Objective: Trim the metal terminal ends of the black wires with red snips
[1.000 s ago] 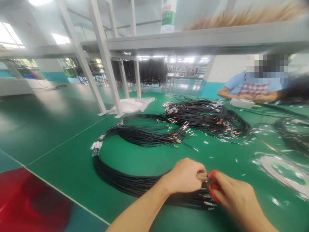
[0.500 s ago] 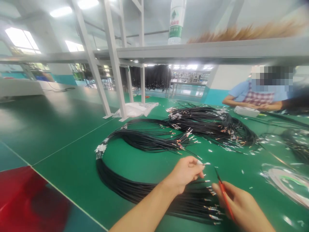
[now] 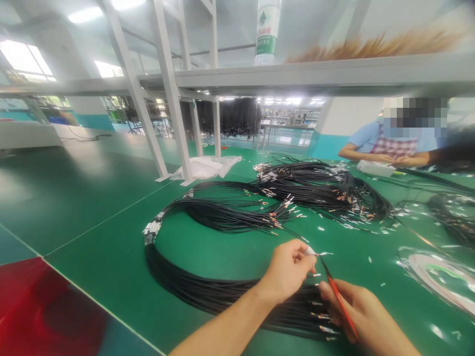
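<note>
My left hand is closed in a pinch, with a white covering on one fingertip. Out of the pinch sticks the bare end of a black cable. My right hand grips red tweezers with a thin dark point. Their tip is at the cable end, just right of the left fingers; whether it touches is too small to tell. Under both hands runs a thick black cable bundle, its stripped ends fanned out near my right hand. White labels wrap the bundle at its left bend.
More black cables are heaped farther back. A clear plastic bag lies by the grey shelf posts. At right is a pale ring-shaped roll amid white scraps. A co-worker in a checked apron sits across the green table.
The tweezers have moved left and slightly up, bringing their tip from apart to beside the cable end. My left hand keeps its pinch. The whole view has shifted slightly.
</note>
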Available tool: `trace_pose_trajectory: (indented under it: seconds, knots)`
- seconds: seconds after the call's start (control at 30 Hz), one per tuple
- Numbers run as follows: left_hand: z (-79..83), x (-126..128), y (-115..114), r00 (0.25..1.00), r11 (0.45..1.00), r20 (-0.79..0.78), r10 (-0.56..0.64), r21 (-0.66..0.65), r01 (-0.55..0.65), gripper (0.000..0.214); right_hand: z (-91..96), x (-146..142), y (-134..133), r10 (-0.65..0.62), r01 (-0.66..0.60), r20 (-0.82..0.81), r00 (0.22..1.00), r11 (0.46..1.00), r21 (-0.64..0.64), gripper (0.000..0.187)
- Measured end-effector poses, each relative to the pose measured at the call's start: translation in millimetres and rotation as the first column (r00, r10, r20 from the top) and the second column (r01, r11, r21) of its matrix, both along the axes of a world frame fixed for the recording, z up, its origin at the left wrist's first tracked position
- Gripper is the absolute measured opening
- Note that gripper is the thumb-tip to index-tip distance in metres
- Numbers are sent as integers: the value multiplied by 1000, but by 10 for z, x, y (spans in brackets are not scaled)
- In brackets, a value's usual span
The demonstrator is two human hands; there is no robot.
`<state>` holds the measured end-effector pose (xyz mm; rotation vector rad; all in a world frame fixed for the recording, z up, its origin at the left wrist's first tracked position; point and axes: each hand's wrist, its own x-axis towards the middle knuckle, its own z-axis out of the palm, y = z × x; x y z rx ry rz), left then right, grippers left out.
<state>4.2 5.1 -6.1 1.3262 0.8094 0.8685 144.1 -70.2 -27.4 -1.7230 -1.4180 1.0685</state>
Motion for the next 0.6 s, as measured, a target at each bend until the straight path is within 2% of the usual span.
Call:
trace_pose_trajectory:
  seconds: [0.3,0.4,0.47,0.53,0.6]
  knots:
    - [3,14,-79,992,977,-52,111,191,-99,5,-72,84,26,46,-44,55,997,998,-37,45]
    - [14,8,-83,991,971,-57,121,213,-106,7,-56,85,30,67,-64,56,996,996,-64,45]
    - [24,-4,-57,995,984,-54,80,163,-70,8,-24,72,31,64,-60,70,996,996,-60,45]
    - [46,-23,-21,1000,999,-23,-11,42,12,9,12,61,37,61,-57,94,994,998,-41,46]
    - [75,-43,6,994,991,22,-107,-84,108,10,35,64,46,63,-63,109,992,998,-5,47]
